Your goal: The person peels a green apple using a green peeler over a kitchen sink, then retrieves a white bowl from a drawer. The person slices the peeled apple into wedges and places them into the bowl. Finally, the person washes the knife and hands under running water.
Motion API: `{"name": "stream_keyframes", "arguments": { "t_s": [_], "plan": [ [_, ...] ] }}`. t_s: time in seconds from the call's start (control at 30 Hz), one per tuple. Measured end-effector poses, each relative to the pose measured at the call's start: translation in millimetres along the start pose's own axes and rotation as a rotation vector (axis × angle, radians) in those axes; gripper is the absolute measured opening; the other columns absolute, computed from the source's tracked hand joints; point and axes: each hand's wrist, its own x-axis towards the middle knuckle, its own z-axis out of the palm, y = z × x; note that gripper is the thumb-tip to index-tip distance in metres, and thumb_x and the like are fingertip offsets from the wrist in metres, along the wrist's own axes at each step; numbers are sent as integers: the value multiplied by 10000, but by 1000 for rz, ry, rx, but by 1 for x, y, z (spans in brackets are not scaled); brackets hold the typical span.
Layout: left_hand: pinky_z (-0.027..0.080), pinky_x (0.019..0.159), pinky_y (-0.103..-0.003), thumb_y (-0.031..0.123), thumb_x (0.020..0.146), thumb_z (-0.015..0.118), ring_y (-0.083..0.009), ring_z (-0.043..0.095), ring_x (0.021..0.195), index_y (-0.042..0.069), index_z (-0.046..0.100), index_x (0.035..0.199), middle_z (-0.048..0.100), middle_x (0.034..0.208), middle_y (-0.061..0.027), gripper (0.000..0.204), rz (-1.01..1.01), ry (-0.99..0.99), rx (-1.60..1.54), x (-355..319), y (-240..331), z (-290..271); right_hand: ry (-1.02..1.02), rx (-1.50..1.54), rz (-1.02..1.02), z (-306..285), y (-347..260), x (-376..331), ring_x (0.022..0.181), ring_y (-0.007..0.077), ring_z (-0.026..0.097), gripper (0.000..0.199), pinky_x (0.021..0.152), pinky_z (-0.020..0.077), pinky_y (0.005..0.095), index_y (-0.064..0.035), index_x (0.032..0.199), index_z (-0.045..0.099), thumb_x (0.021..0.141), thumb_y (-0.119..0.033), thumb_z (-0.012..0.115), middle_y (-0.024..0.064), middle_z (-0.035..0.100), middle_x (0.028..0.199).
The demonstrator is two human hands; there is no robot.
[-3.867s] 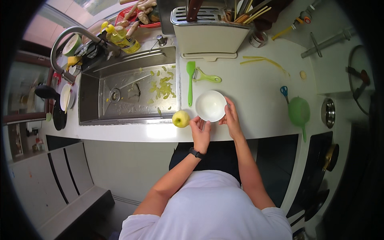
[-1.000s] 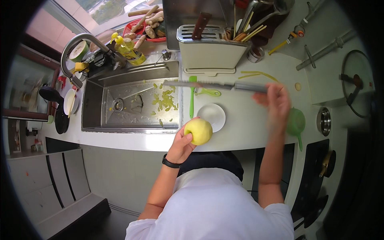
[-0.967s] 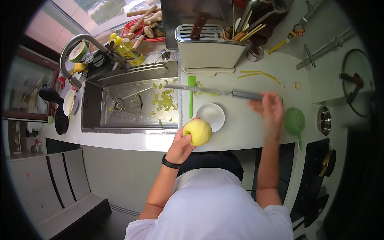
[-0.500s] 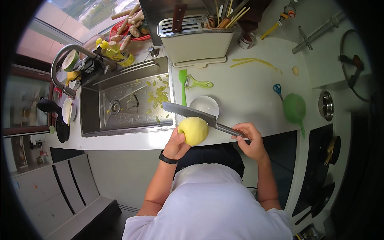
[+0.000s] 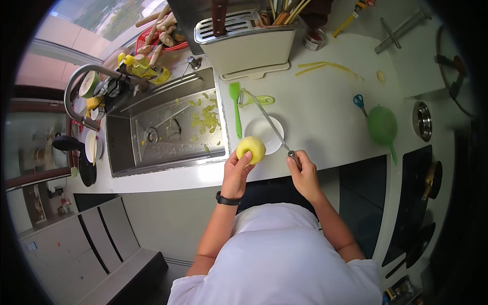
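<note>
My left hand [image 5: 236, 175] holds a peeled yellow apple [image 5: 254, 146] just over the counter's front edge, with the thumb on its hollow end. My right hand [image 5: 304, 175] is closed around the handle of a large knife [image 5: 271, 122]. The blade points up and to the left, edge-on, apart from the apple, and crosses above the right side of a white bowl [image 5: 260, 129]. Beyond the bowl lie a green peeler [image 5: 262, 99] and a green silicone brush [image 5: 234, 94].
A steel sink [image 5: 168, 172] with scattered green peelings is on the left, under a curved faucet [image 5: 68, 96]. At the back stands a cream knife block [image 5: 244, 53]. Yellow strips [image 5: 328, 66], scissors [image 5: 359, 101] and a green strainer [image 5: 381, 127] lie to the right.
The knife has swung away from the apple, its tip from pointing left to pointing up and left. My left hand has lifted the apple slightly and turned it, so its hollow end shows.
</note>
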Motion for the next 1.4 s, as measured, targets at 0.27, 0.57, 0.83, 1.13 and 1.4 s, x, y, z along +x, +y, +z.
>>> {"name": "stream_keyframes", "arguments": {
  "t_s": [0.27,0.57,0.83,1.13,1.4],
  "plan": [
    [471,907,-287,62,879,625,-133,607,1014,-15,538,1270,635,1129,-59,408,54,21,89,12,-11,1,-152,98,-21,10,2,-10,616,100,511,118,595,458,265,-11,1024,529,936,-69,583,14,526,716],
    [477,933,-328,17,851,556,-165,627,983,-41,574,1172,648,1086,-86,326,68,38,130,18,-23,0,-220,-7,-68,9,-8,-14,521,224,507,192,530,435,338,-30,937,503,902,-156,645,97,533,633],
    [478,875,-277,6,852,569,-124,620,939,-41,588,1140,657,1042,-68,293,78,72,168,20,-26,2,-177,-131,-96,11,0,-14,539,330,585,287,499,447,392,-38,818,488,934,-267,615,116,580,612],
    [461,933,-314,21,873,573,-155,609,995,-40,574,1160,641,1088,-87,294,93,47,183,18,-25,4,-104,-176,-139,13,4,-13,524,347,591,323,466,446,400,-41,772,479,939,-285,607,122,591,601],
    [457,957,-339,33,862,573,-186,604,1026,-53,544,1191,628,1119,-102,341,88,49,131,19,-26,4,-119,-125,-98,15,5,-14,539,367,588,323,471,433,405,-29,773,486,961,-275,576,150,570,591]
  ]
}}
